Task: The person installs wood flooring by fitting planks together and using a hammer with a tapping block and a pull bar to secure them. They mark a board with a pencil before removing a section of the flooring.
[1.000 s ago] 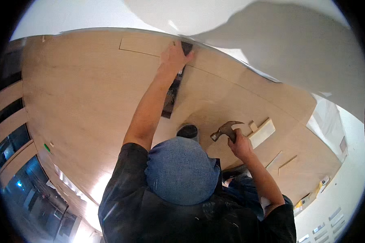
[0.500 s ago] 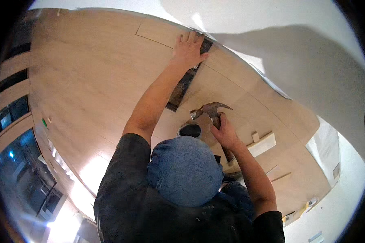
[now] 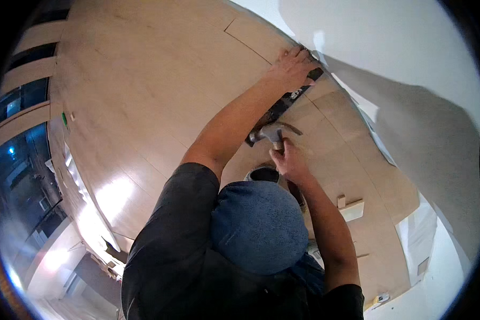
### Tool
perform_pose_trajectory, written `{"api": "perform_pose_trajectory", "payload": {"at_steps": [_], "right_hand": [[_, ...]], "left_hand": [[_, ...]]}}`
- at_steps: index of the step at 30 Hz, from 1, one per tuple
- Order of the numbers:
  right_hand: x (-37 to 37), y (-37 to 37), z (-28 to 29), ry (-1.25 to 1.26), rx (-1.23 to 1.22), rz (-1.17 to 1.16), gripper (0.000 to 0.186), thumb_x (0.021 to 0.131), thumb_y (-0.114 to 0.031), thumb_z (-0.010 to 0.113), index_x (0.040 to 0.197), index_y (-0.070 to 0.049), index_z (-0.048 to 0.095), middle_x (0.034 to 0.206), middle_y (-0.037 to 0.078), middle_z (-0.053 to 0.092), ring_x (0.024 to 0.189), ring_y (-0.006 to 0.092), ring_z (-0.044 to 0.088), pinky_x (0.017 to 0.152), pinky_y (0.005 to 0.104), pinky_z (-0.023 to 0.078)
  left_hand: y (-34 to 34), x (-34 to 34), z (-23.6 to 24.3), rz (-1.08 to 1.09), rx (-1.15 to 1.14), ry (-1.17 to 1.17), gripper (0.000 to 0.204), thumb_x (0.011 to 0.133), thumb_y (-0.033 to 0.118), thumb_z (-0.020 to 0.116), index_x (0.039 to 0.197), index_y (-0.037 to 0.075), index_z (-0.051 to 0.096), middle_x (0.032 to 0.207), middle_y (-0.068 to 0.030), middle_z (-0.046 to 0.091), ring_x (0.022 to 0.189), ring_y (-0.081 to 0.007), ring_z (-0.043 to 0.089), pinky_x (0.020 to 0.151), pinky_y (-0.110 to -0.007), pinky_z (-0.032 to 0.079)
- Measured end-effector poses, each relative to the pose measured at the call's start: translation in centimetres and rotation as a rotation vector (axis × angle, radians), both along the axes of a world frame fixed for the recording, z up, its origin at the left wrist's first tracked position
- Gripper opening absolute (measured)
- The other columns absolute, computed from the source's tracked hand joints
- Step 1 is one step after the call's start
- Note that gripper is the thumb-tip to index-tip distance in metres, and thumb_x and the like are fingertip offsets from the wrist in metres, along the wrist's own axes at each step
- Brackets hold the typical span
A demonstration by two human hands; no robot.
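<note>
My left hand (image 3: 292, 70) lies over the wall end of a dark, flat metal pull bar (image 3: 277, 109), fingers stretched and pressing it down. The bar runs from the wall's foot toward me across light wood floor planks (image 3: 160, 90). In my right hand (image 3: 292, 161) is a claw hammer (image 3: 272, 132), gripped by its handle close below the head. Its striking face is at the bar's near end; whether they touch, I cannot tell. The claw points right.
A white wall (image 3: 368, 37) curves along the far and right side. Small wood offcuts (image 3: 352, 209) lie right of my right forearm. White sheeting (image 3: 410, 234) covers the floor's right edge. Dark window panes (image 3: 24, 141) stand at the left.
The hammer head has moved from beside the bar to the bar's near end, its handle now more upright. My left hand stays on the bar while the whole view has turned.
</note>
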State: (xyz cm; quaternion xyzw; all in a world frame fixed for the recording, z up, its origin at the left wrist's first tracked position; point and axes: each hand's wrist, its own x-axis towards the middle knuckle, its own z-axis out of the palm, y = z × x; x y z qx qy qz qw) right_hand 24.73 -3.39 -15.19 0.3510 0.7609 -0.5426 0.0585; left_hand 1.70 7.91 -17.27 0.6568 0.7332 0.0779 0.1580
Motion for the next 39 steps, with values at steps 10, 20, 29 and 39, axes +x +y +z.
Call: {"api": "perform_pose_trajectory", "payload": {"at_steps": [10, 20, 29, 39], "right_hand": [[-0.5, -0.1, -1.0, -0.185, -0.185, -0.005, 0.041, 0.096, -0.029, 0.066, 0.114, 0.002, 0.047, 0.091, 0.030, 0.067, 0.083, 0.0510, 0.066, 0.071, 0.0519, 0.055], [-0.9, -1.5, -0.8, -0.236, -0.234, -0.073, 0.036, 0.099, -0.026, 0.066, 0.109, 0.002, 0.047, 0.076, 0.012, 0.061, 0.057, 0.0195, 0.061, 0.051, 0.0391, 0.052], [-3.1, 0.4, 2.7, -0.114, -0.475, -0.712, 0.029, 0.104, -0.025, 0.060, 0.104, 0.000, 0.045, 0.076, 0.010, 0.058, 0.054, 0.0189, 0.058, 0.050, 0.0364, 0.050], [-1.8, 0.7, -1.5, -0.079, -0.315, -0.604, 0.033, 0.100, -0.024, 0.064, 0.109, 0.003, 0.046, 0.077, 0.018, 0.060, 0.059, 0.0296, 0.063, 0.053, 0.0422, 0.052]], "left_hand": [[0.2, -0.1, -0.6, -0.021, 0.079, -0.029, 0.062, 0.083, 0.053, 0.075, 0.140, 0.033, 0.060, 0.135, -0.0055, 0.056, 0.138, -0.0261, 0.043, 0.102, -0.052, 0.038], [0.4, -0.1, -0.5, -0.041, 0.058, -0.035, 0.064, 0.087, 0.055, 0.070, 0.145, 0.034, 0.055, 0.136, -0.0056, 0.053, 0.140, -0.0288, 0.040, 0.107, -0.055, 0.038], [0.0, -0.2, -1.0, -0.035, 0.076, -0.014, 0.064, 0.086, 0.058, 0.068, 0.144, 0.036, 0.056, 0.132, -0.0053, 0.056, 0.135, -0.0272, 0.046, 0.102, -0.052, 0.039], [-0.1, -0.4, -2.4, -0.052, 0.059, -0.001, 0.066, 0.086, 0.062, 0.065, 0.147, 0.039, 0.053, 0.138, -0.0057, 0.053, 0.142, -0.0293, 0.039, 0.106, -0.056, 0.035]]}}
